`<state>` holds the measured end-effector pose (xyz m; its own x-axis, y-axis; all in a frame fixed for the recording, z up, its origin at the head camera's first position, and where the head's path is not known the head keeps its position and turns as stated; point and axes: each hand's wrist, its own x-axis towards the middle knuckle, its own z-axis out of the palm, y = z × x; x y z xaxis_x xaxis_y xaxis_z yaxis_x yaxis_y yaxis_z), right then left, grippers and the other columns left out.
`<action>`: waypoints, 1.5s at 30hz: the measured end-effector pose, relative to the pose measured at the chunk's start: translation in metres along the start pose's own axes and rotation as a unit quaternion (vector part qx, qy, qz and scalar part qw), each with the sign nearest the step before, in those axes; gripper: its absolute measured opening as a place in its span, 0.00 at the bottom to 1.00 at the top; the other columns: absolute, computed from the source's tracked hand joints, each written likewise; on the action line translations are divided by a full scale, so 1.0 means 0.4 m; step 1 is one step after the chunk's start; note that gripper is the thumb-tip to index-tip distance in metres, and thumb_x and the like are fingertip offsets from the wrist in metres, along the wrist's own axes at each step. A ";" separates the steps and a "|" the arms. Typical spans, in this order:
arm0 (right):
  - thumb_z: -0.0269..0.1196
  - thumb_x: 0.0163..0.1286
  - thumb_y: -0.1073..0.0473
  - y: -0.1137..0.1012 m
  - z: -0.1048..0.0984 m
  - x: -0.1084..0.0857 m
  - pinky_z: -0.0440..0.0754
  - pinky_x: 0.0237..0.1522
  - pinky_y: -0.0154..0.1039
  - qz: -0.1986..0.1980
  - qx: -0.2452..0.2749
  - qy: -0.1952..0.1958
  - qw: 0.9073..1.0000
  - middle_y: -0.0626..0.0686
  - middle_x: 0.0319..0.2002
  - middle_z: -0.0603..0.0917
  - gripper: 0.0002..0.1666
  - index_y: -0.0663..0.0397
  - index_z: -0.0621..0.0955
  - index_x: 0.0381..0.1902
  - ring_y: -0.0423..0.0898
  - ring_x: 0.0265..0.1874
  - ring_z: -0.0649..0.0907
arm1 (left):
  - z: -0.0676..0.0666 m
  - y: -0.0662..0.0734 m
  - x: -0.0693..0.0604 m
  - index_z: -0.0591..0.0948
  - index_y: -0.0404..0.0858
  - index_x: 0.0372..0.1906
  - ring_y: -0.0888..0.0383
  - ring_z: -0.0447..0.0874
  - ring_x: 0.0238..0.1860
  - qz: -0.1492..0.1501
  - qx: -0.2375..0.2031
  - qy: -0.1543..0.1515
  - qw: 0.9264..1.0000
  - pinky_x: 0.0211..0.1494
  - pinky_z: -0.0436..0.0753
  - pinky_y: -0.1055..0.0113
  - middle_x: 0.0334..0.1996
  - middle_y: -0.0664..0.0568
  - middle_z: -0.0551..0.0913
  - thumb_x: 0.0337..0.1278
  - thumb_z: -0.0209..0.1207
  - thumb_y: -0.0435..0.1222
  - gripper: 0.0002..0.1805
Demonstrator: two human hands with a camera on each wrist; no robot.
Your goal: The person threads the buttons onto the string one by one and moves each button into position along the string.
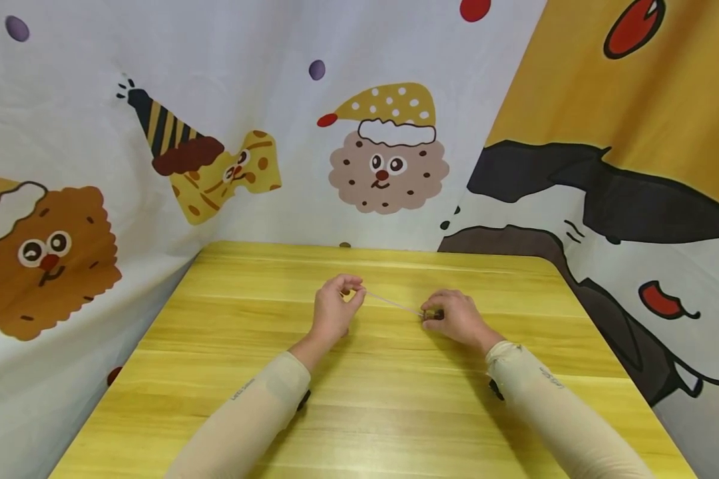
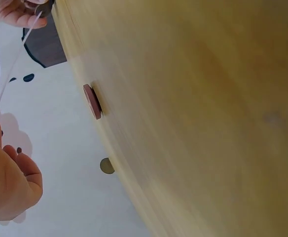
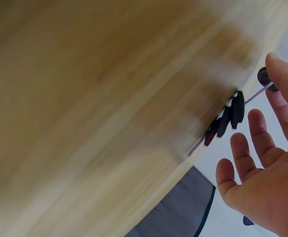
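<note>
A thin pale cord [image 1: 392,303] is stretched between the two hands above the table. My left hand [image 1: 334,309] pinches its left end between thumb and forefinger. At the cord's other end, my right hand [image 1: 458,316] holds a dark round piece [image 3: 264,76] between thumb and forefinger, its other fingers loosely bent. Several dark flat pieces [image 3: 237,108] appear strung along the cord in the right wrist view; whether they touch the table cannot be told. In the left wrist view, a reddish-brown flat piece [image 2: 92,101] lies near the table's far edge.
The wooden table [image 1: 359,406] has rounded far corners. A printed cloth [image 1: 228,60] with cartoon figures hangs behind it and at both sides. Beige sleeves [image 1: 251,412] cover both forearms.
</note>
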<state>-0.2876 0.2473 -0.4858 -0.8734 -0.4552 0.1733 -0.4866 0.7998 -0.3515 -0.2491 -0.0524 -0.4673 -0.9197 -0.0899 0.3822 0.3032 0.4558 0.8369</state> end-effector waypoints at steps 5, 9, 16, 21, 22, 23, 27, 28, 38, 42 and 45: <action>0.79 0.65 0.52 0.027 -0.010 -0.006 0.73 0.62 0.76 0.014 -0.008 -0.002 1.000 0.55 0.57 0.89 0.19 0.48 0.91 0.53 0.67 0.61 0.83 | 0.000 -0.004 0.005 0.89 0.42 0.48 0.47 0.86 0.45 -0.004 0.004 0.006 1.000 0.49 0.84 0.61 0.41 0.53 0.93 0.68 0.71 0.35 0.07; 0.78 0.67 0.50 0.050 -0.015 -0.011 0.73 0.64 0.75 0.030 -0.008 -0.013 0.999 0.54 0.56 0.89 0.20 0.48 0.90 0.55 0.66 0.61 0.83 | 0.001 -0.007 0.004 0.89 0.41 0.48 0.46 0.86 0.45 -0.001 0.004 0.006 1.000 0.48 0.83 0.63 0.41 0.52 0.93 0.69 0.70 0.35 0.07; 0.75 0.70 0.50 0.077 -0.020 -0.020 0.76 0.63 0.72 0.045 -0.016 -0.024 0.999 0.54 0.55 0.90 0.19 0.49 0.90 0.56 0.63 0.59 0.85 | -0.001 -0.008 -0.001 0.89 0.42 0.48 0.53 0.84 0.43 -0.008 0.008 0.005 1.000 0.44 0.81 0.68 0.41 0.53 0.93 0.69 0.70 0.36 0.07; 0.76 0.69 0.51 0.082 -0.023 -0.021 0.76 0.64 0.72 0.048 -0.004 -0.035 0.998 0.56 0.57 0.89 0.21 0.50 0.89 0.57 0.64 0.60 0.85 | 0.000 -0.006 -0.003 0.89 0.43 0.48 0.54 0.84 0.43 -0.014 0.006 0.004 1.000 0.44 0.81 0.69 0.41 0.54 0.93 0.68 0.70 0.36 0.07; 0.76 0.69 0.51 0.082 -0.025 -0.021 0.76 0.65 0.72 0.049 -0.001 -0.038 0.998 0.56 0.57 0.89 0.22 0.51 0.89 0.58 0.64 0.61 0.84 | 0.001 -0.005 -0.002 0.89 0.43 0.48 0.54 0.84 0.43 -0.014 0.006 0.004 1.000 0.44 0.82 0.69 0.41 0.54 0.93 0.68 0.70 0.36 0.07; 0.75 0.70 0.51 0.081 -0.028 -0.021 0.76 0.66 0.72 0.049 0.002 -0.041 0.998 0.57 0.58 0.89 0.23 0.52 0.88 0.59 0.65 0.62 0.84 | 0.001 -0.005 -0.001 0.89 0.42 0.48 0.54 0.85 0.43 -0.013 0.005 0.003 1.000 0.44 0.82 0.68 0.41 0.54 0.93 0.68 0.70 0.36 0.07; 0.74 0.72 0.49 0.073 -0.045 -0.021 0.75 0.69 0.70 0.073 0.042 -0.055 0.995 0.62 0.65 0.85 0.29 0.56 0.84 0.65 0.67 0.68 0.80 | 0.003 -0.006 -0.001 0.89 0.43 0.47 0.56 0.85 0.43 -0.014 0.002 -0.001 1.000 0.45 0.83 0.68 0.41 0.54 0.93 0.68 0.71 0.36 0.07; 0.73 0.72 0.48 0.067 -0.050 -0.019 0.75 0.70 0.69 0.078 0.055 -0.054 0.994 0.62 0.66 0.84 0.31 0.57 0.83 0.67 0.68 0.69 0.79 | 0.003 -0.006 0.000 0.89 0.43 0.47 0.56 0.85 0.43 -0.013 0.002 -0.001 1.000 0.46 0.83 0.67 0.41 0.54 0.94 0.68 0.71 0.36 0.07; 0.71 0.75 0.43 -0.100 -0.043 0.067 0.75 0.72 0.66 0.041 0.186 -0.044 0.981 0.57 0.66 0.85 0.34 0.48 0.78 0.72 0.58 0.70 0.79 | 0.005 -0.009 0.003 0.89 0.42 0.46 0.55 0.87 0.43 -0.006 -0.015 -0.001 1.000 0.50 0.88 0.57 0.40 0.53 0.94 0.67 0.72 0.34 0.06; 0.70 0.75 0.42 -0.167 -0.008 0.101 0.73 0.74 0.68 0.021 0.228 -0.065 0.971 0.55 0.64 0.86 0.35 0.47 0.76 0.74 0.57 0.70 0.80 | 0.009 -0.013 0.002 0.89 0.42 0.45 0.55 0.88 0.43 -0.004 -0.026 -0.007 1.000 0.51 0.89 0.53 0.41 0.52 0.94 0.67 0.71 0.34 0.06; 0.69 0.77 0.43 -0.192 0.018 0.118 0.79 0.69 0.63 0.019 0.254 -0.077 0.964 0.52 0.59 0.88 0.34 0.47 0.76 0.74 0.56 0.65 0.84 | 0.012 -0.014 0.002 0.89 0.42 0.46 0.54 0.88 0.44 -0.006 -0.032 -0.012 0.999 0.52 0.89 0.50 0.43 0.52 0.94 0.68 0.71 0.35 0.06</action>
<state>-0.2915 0.1614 -0.4574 -0.8582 -0.5126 0.0260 -0.3461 0.5406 -0.7668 -0.2525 -0.0506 -0.4735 -0.9290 -0.0727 0.3629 0.3068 0.3972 0.8649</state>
